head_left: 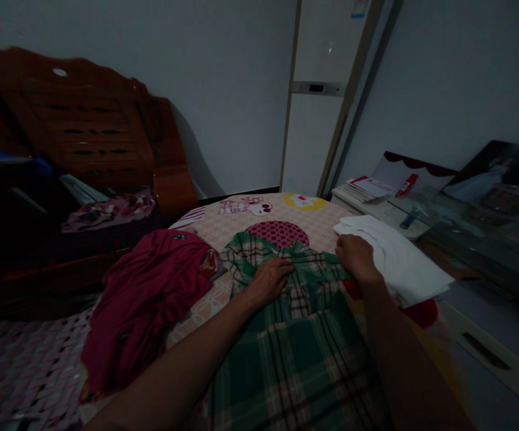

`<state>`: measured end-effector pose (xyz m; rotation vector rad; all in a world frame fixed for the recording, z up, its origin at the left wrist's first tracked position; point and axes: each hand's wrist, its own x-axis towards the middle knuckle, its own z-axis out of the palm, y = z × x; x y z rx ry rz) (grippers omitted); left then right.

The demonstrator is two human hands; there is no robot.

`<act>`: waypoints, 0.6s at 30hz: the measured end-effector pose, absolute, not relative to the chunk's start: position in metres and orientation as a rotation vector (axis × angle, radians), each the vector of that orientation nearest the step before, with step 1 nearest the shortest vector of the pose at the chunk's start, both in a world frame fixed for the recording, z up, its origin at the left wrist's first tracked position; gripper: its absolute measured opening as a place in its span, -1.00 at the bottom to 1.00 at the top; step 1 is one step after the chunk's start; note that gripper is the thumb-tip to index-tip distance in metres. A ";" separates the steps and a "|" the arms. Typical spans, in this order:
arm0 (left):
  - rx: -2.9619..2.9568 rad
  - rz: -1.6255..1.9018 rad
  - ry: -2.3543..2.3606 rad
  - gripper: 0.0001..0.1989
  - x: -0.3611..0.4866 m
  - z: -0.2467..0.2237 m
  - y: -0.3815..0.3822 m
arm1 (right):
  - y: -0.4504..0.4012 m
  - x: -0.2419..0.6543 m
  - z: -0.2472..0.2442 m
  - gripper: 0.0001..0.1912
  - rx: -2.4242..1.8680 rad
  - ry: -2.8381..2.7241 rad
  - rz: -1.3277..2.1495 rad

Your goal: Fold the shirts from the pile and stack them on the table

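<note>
A green plaid shirt [295, 347] lies spread over the round table, its upper part rumpled and its body running toward me. My left hand [269, 281] rests on the upper part of the shirt, fingers stretched out over the fabric. At the shirt's right side, my right hand [354, 256] is closed on what looks like the end of a sleeve. A folded white cloth [398, 257] lies just right of that hand. To the left is a crumpled dark pink garment [151, 299], apart from both hands.
A patterned tablecloth [230, 209] covers the table. Behind on the left stands a carved wooden bench [84, 131] with fabric on it. A tall white cabinet-like unit [313, 131] stands at the back. Papers [367, 187] and a glass-topped stand [475, 227] are at the right.
</note>
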<state>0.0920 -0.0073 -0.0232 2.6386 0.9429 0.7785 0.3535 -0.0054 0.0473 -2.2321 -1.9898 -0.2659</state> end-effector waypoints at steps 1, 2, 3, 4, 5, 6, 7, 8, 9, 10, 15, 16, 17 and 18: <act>2.638 0.787 0.940 -0.65 0.092 -0.023 -0.007 | -0.003 0.346 0.044 -0.77 -2.145 -2.029 -0.244; 2.638 0.793 0.938 -0.65 0.092 -0.023 -0.007 | -0.001 0.339 0.040 -0.74 -2.052 -2.072 -0.212; 2.641 0.794 0.934 -0.65 0.092 -0.023 -0.007 | 0.001 0.331 0.035 -0.71 -1.962 -2.119 -0.173; 2.643 0.794 0.932 -0.65 0.092 -0.024 -0.007 | 0.003 0.325 0.029 -0.70 -1.882 -2.162 -0.134; 2.645 0.793 0.931 -0.65 0.092 -0.024 -0.007 | 0.005 0.319 0.023 -0.70 -1.819 -2.199 -0.102; 2.648 0.791 0.930 -0.65 0.092 -0.024 -0.007 | 0.007 0.314 0.017 -0.71 -1.777 -2.224 -0.077; 2.651 0.787 0.930 -0.65 0.092 -0.024 -0.007 | 0.008 0.310 0.012 -0.71 -1.753 -2.238 -0.061; 2.654 0.783 0.931 -0.66 0.092 -0.025 -0.006 | 0.009 0.308 0.008 -0.71 -1.745 -2.241 -0.054; 2.656 0.782 0.933 -0.66 0.093 -0.025 -0.006 | 0.011 0.306 0.005 -0.71 -1.750 -2.234 -0.055; 2.658 0.781 0.933 -0.66 0.093 -0.026 -0.006 | 0.012 0.305 0.003 -0.70 -1.765 -2.220 -0.061; 2.662 0.827 0.915 -0.68 0.093 -0.029 -0.005 | 0.022 0.300 0.004 -0.69 -1.904 -2.184 -0.108; 2.664 0.836 0.915 -0.68 0.093 -0.029 -0.005 | 0.024 0.298 0.005 -0.70 -1.935 -2.194 -0.116; 2.667 0.844 0.916 -0.68 0.093 -0.029 -0.005 | 0.027 0.295 0.007 -0.71 -1.963 -2.209 -0.120; 2.671 0.848 0.918 -0.69 0.093 -0.029 -0.005 | 0.030 0.292 0.009 -0.74 -1.987 -2.223 -0.123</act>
